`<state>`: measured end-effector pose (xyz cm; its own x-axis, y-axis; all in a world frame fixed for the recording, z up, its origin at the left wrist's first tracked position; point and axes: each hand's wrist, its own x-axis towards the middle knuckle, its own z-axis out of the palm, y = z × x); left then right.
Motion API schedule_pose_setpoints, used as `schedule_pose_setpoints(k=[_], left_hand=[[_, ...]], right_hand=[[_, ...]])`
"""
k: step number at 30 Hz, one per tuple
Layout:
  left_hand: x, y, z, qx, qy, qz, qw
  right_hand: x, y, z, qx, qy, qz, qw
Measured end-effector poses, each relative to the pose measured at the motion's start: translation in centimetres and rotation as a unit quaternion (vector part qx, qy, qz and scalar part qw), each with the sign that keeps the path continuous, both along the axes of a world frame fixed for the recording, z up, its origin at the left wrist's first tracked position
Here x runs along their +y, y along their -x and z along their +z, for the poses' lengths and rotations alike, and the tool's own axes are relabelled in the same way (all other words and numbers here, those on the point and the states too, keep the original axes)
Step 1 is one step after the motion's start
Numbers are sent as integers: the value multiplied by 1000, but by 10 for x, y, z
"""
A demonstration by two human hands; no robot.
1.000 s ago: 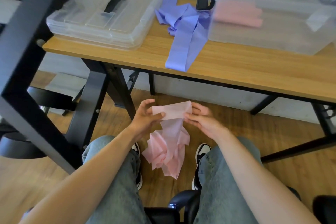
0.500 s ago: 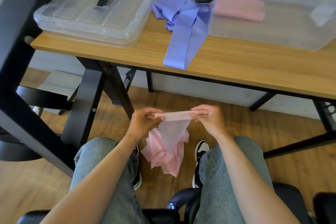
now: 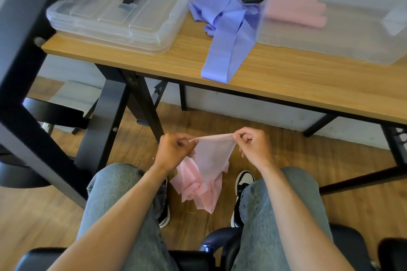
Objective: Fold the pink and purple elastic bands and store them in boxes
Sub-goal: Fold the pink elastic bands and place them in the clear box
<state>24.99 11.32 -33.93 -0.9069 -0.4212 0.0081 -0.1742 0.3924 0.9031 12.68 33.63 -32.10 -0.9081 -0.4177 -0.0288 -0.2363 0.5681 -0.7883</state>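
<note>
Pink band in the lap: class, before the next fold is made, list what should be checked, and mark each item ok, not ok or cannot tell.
1. Left hand pinches one top corner of the pink band: ok.
2. Right hand pinches the other corner: ok.
3. Top edge held taut between the hands: ok.
4. Hanging part flat and untangled: not ok, it is bunched.
5. Clear box on the table open, with room beside the folded pink band inside: cannot tell.
6. Purple band folded: not ok, it lies loose on the table.

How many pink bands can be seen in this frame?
2. One pink band hangs between the left hand and right hand over the lap; one folded pink band lies in the clear box. More may be hidden.
</note>
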Motion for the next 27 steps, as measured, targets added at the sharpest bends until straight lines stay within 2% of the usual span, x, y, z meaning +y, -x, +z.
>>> schedule_pose_setpoints(k=[7, 12, 15, 23, 27], left_hand=[[-3, -1, 10, -13, -158, 29, 987], [-2, -4, 14, -12, -207, 33, 978], [-2, -6, 16, -1, -234, 57, 971], [1, -8, 11, 0, -173, 46, 984], [-3, -11, -1, -23, -11, 3, 1000]], right_hand=[[3, -2, 9, -113, 103, -5, 988], [1, -6, 14, -196, 173, -24, 965], [1, -8, 15, -207, 184, -45, 960], [3, -9, 4, -151, 104, -49, 982], [5, -9, -4, -111, 31, -38, 993]])
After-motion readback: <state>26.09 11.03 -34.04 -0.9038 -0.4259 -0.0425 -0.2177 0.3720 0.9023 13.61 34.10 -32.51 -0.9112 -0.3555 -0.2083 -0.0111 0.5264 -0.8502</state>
